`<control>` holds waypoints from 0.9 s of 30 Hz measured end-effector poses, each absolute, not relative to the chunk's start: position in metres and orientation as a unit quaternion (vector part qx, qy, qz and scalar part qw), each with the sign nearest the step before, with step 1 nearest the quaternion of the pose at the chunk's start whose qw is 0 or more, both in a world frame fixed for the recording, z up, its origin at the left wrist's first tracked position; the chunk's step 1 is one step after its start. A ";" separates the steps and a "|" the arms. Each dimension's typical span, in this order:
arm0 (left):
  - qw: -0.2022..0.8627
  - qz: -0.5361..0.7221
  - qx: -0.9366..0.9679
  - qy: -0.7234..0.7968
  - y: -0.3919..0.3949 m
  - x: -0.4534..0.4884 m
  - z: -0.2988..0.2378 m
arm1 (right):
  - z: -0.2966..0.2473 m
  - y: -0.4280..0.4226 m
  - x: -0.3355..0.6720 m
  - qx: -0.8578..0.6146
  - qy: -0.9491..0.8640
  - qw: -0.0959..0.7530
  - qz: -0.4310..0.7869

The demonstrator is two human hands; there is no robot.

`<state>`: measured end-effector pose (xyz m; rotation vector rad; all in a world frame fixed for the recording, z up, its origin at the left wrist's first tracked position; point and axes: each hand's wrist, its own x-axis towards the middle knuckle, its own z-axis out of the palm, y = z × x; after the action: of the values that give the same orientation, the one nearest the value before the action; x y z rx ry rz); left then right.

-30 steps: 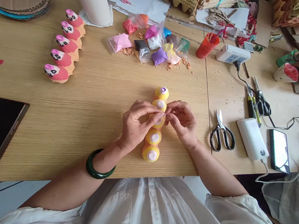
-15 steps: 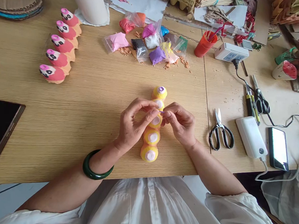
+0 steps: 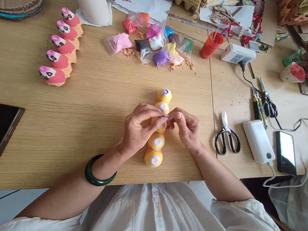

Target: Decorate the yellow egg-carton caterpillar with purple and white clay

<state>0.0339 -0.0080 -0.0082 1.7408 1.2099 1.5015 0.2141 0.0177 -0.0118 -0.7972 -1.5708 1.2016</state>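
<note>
Pinching a tiny purple clay bit (image 3: 165,115) between left hand (image 3: 139,129) and right hand (image 3: 186,127) fingertips, keep pressure light above the yellow segmented clay caterpillar (image 3: 158,129).

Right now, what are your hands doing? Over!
Left hand and right hand pinching a purple clay bit together. Yellow caterpillar lies beneath them. Scissors off right, nothing blocking.

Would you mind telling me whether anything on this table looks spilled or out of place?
Yes: orange-brown crumbs lie scattered on the table around the clay bags, like loose shavings. Nothing else stands out.
</note>
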 end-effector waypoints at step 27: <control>0.323 0.564 0.583 0.487 -0.010 0.035 -0.006 | -0.017 0.015 0.214 -0.311 -0.660 0.484 0.483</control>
<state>0.0352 -0.0101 -0.0064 1.5297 1.2780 1.4804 0.2140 0.0153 -0.0173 -0.7579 -1.6072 1.1770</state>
